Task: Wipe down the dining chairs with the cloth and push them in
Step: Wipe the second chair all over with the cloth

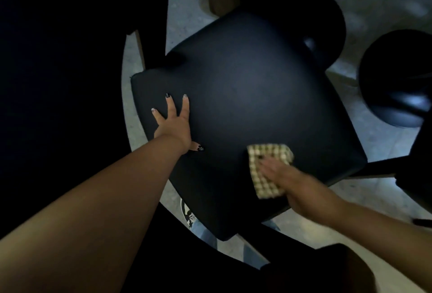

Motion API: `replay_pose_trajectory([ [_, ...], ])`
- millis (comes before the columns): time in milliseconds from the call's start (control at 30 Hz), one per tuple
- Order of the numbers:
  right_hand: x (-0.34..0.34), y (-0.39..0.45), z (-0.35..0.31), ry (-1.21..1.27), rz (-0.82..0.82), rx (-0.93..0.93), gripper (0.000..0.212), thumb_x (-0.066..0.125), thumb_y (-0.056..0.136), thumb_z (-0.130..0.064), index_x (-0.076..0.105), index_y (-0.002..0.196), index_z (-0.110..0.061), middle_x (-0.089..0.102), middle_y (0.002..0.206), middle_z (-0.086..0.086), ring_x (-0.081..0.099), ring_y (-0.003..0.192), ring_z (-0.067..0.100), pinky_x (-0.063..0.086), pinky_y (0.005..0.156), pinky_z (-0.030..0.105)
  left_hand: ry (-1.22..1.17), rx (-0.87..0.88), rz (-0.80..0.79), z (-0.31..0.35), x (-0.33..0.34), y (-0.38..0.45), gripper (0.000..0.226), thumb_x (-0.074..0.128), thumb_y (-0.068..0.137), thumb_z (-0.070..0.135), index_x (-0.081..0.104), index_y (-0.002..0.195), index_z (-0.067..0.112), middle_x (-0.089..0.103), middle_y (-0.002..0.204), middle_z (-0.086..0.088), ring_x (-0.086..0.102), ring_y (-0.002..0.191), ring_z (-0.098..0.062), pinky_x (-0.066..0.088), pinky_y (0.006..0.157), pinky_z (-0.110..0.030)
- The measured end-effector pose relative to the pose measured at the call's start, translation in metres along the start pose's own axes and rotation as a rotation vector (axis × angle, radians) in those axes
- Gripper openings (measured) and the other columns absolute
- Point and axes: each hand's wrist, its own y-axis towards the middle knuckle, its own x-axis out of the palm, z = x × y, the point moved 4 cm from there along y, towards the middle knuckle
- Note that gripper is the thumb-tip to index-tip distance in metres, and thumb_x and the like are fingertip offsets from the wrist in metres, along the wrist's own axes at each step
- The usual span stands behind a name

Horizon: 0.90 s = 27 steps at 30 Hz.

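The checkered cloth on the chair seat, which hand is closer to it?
Right. The right hand lies flat on the checkered cloth, pressing it to the chair seat. The left hand rests spread on the seat, apart from it.

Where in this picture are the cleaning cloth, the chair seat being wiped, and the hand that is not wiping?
cloth (261, 177): head view, on its checked middle beside the fingers.
chair seat (252, 86): head view, on the bare black cushion centre.
left hand (174, 123): head view, on the back of the hand.
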Motion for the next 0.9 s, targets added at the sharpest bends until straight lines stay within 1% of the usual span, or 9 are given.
replay_pose_trajectory([
  [67,-0.033,0.059,-0.005,-0.034,0.110,-0.056,0.073,0.032,0.073,0.012,0.035,0.144,-0.005,0.034,0.149,0.016,0.031,0.140,0.028,0.016,0.118,0.031,-0.044,-0.004,-0.004,0.001,0.001,-0.005,0.132,0.080,0.076,0.042,-0.029,0.150,0.026,-0.033,0.158,-0.006,-0.014,0.145,-0.049,0.028,0.113,-0.055],
  [167,-0.066,0.150,-0.011,-0.103,0.144,-0.007,0.067,0.028,0.076,0.009,0.035,0.143,0.004,0.029,0.152,0.021,0.024,0.143,0.032,0.013,0.120,0.039,-0.125,-0.097,0.033,0.001,0.010,-0.012,0.126,0.076,0.081,0.042,-0.028,0.150,0.022,-0.032,0.158,-0.010,-0.012,0.146,-0.048,0.024,0.115,-0.052],
  [300,-0.079,0.241,-0.012,-0.215,-0.062,-0.057,0.070,0.041,0.086,0.014,0.021,0.150,-0.005,0.013,0.159,0.012,0.007,0.148,0.023,0.002,0.117,0.026,-0.289,-0.265,0.054,-0.004,0.033,-0.015,0.119,0.071,0.085,0.042,-0.026,0.151,0.025,-0.028,0.158,-0.016,-0.006,0.147,-0.048,0.016,0.118,-0.051],
  [433,-0.075,0.285,-0.013,-0.321,-0.212,-0.190,0.068,0.041,0.090,0.008,0.017,0.152,-0.010,0.010,0.161,0.008,0.004,0.148,0.019,0.003,0.117,0.027,-0.296,-0.303,0.021,-0.006,0.039,-0.006,0.119,0.072,0.084,0.044,-0.025,0.152,0.028,-0.026,0.159,-0.016,0.002,0.145,-0.053,0.019,0.118,-0.053],
  [567,-0.077,0.308,-0.001,-0.367,-0.235,-0.261,0.068,0.042,0.089,0.007,0.018,0.151,-0.007,0.010,0.160,0.013,0.005,0.148,0.025,0.003,0.117,0.029,-0.291,-0.317,0.038,-0.004,0.040,-0.008,0.120,0.074,0.082,0.042,-0.022,0.153,0.027,-0.024,0.159,-0.017,0.002,0.145,-0.053,0.013,0.120,-0.052],
  [667,-0.069,0.308,0.007,-0.397,-0.218,-0.266,0.069,0.042,0.089,0.007,0.015,0.152,-0.006,0.009,0.160,0.012,0.005,0.148,0.025,0.006,0.120,0.033,-0.440,-0.323,0.102,-0.006,0.044,-0.012,0.118,0.077,0.081,0.034,-0.015,0.154,0.035,-0.024,0.161,-0.008,-0.005,0.146,-0.049,0.017,0.119,-0.054],
  [733,-0.058,0.300,0.007,-0.392,-0.217,-0.263,0.069,0.042,0.090,0.009,0.014,0.152,-0.006,0.009,0.160,0.010,0.005,0.148,0.024,0.006,0.120,0.035,-0.508,-0.336,0.179,-0.010,0.051,-0.018,0.114,0.076,0.082,0.032,-0.011,0.155,0.034,-0.020,0.162,-0.009,-0.005,0.148,-0.043,0.017,0.120,-0.051],
  [833,-0.033,0.265,0.002,-0.350,-0.282,-0.341,0.064,0.040,0.088,0.011,0.022,0.148,0.000,0.015,0.158,0.017,0.010,0.147,0.031,0.012,0.119,0.046,-0.775,-0.473,0.265,-0.010,0.077,-0.037,0.102,0.070,0.088,0.040,-0.005,0.156,0.029,-0.012,0.163,-0.015,0.004,0.151,-0.034,0.018,0.121,-0.044],
  [900,-0.013,0.224,-0.001,-0.351,-0.295,-0.500,0.054,0.035,0.085,0.008,0.040,0.138,0.009,0.033,0.148,0.028,0.029,0.139,0.042,0.025,0.114,0.055,-0.994,-0.628,0.309,-0.002,0.099,-0.050,0.089,0.057,0.094,0.049,-0.002,0.157,0.026,0.000,0.164,-0.016,0.011,0.150,-0.033,0.020,0.120,-0.044],
])
